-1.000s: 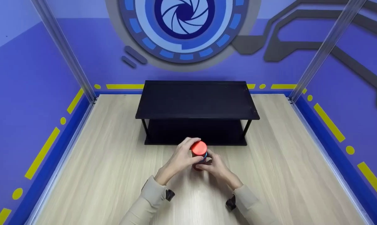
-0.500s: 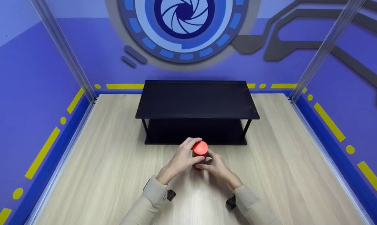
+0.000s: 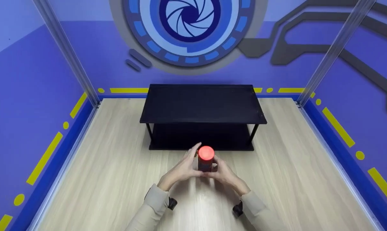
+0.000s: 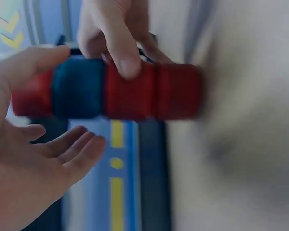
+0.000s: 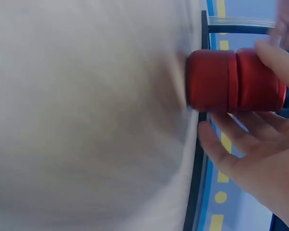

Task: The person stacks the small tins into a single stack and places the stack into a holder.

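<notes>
Fingers of my left hand lay nearly straight along the left side of the red canister, with the thumb laid against it, as the left wrist view showed, so that hand steadied the thing more than it gripped it. My right hand met it from the other side; in the right wrist view its thumb curled over the lower body while the remaining fingers spread loosely beneath, not closed around it. Between the two hands the canister stood upright on the worktop, and I judged the two-sided hold was there to keep a tall, narrow thing from tipping. It had a bright red cap and a dark blue band below that. Its base touched the wood; the right wrist view showed the bottom edge meeting the surface.

Just beyond the canister stood a black two-tier shelf, its front edge close behind the cap but apart from it. The worktop was pale wood grain, edged by blue borders with yellow dashes. Clear upright posts rose at the far corners, and the purple back wall carried a round blue emblem.
</notes>
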`<state>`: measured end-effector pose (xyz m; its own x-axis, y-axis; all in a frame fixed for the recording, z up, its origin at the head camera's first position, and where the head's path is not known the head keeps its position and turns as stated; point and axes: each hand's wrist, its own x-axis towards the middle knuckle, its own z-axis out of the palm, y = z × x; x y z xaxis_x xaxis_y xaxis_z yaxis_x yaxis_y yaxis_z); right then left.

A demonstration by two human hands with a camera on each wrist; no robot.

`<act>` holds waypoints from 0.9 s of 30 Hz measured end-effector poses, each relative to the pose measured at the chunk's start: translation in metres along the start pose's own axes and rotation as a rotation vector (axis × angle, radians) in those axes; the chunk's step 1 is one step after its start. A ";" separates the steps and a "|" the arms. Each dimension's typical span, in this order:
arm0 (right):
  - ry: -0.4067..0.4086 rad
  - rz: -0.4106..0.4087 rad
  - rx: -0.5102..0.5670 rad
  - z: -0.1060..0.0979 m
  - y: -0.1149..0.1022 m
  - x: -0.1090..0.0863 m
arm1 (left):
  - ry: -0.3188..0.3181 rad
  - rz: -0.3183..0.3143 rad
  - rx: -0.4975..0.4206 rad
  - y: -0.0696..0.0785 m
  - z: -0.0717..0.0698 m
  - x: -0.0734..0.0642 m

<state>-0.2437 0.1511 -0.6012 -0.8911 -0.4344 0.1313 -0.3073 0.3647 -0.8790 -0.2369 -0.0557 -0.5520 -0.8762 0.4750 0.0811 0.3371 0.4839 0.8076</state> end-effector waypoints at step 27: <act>-0.079 0.130 -0.170 -0.005 -0.002 0.005 | 0.040 -0.070 0.002 -0.037 0.027 0.010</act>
<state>-0.2489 0.1518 -0.5963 -0.9001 -0.4352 -0.0199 -0.2494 0.5521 -0.7956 -0.2486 -0.0486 -0.5968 -0.9109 0.4099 0.0475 0.2747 0.5166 0.8110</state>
